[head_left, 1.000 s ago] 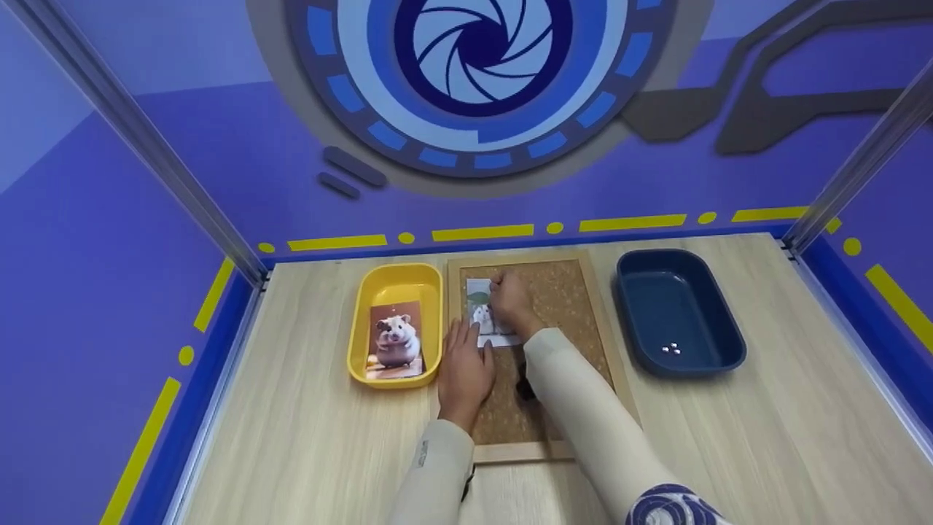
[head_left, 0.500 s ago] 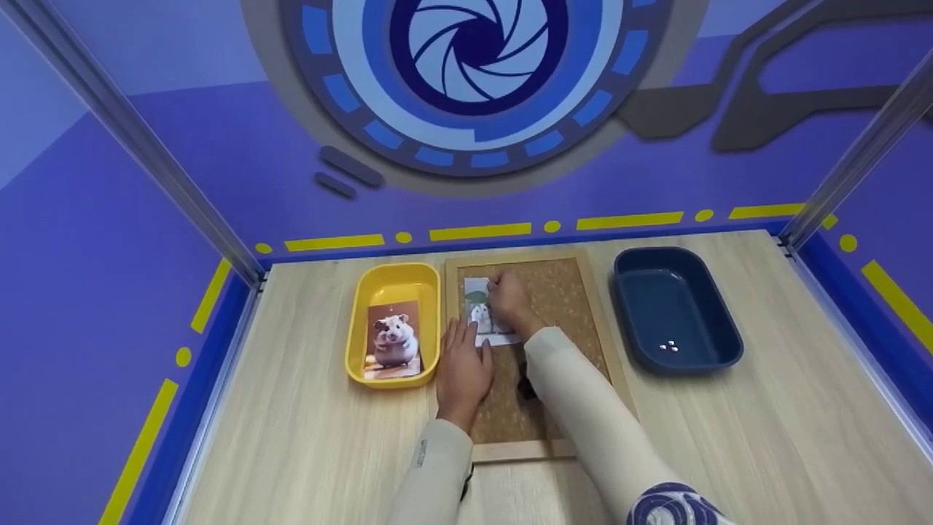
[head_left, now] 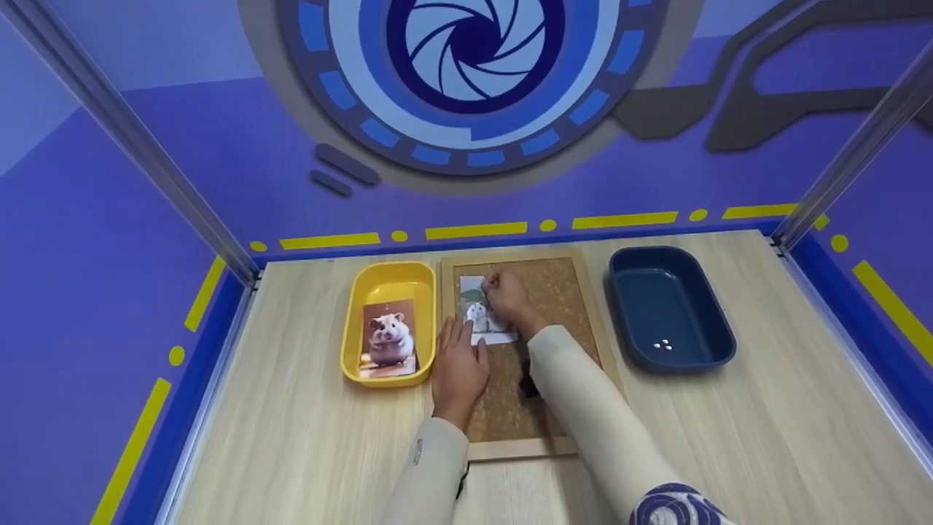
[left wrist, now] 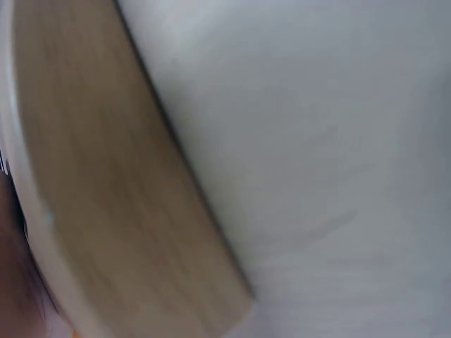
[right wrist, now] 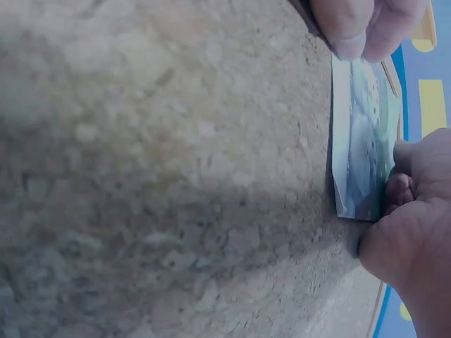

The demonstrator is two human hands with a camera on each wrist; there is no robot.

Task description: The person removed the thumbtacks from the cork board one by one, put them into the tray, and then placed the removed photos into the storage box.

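A photo of hamsters with a green leaf point(head_left: 477, 312) lies on the upper left of a wood-framed corkboard point(head_left: 557, 292). My left hand point(head_left: 459, 368) rests with extended fingers on the board's left side, fingertips at the photo's lower left edge. My right hand point(head_left: 512, 302) has its fingers curled and pinched together at the photo's top. Whatever its fingertips hold is small and hidden. In the right wrist view, the photo point(right wrist: 363, 148) lies between my right hand point(right wrist: 423, 204) and my left fingers point(right wrist: 345, 28). The left wrist view mainly shows the board's wooden frame point(left wrist: 127, 176).
Left of the board stands a yellow tray point(head_left: 397, 273) holding another hamster photo point(head_left: 390, 339). A dark blue tray point(head_left: 656, 292) stands on the right with several small shiny pieces point(head_left: 663, 345) inside. Beyond the table point(head_left: 284, 379) rises a blue-purple wall point(head_left: 437, 197).
The head view has shifted slightly, so everything sits a little further left in it. Both hands keep about the same places on the photo and board.
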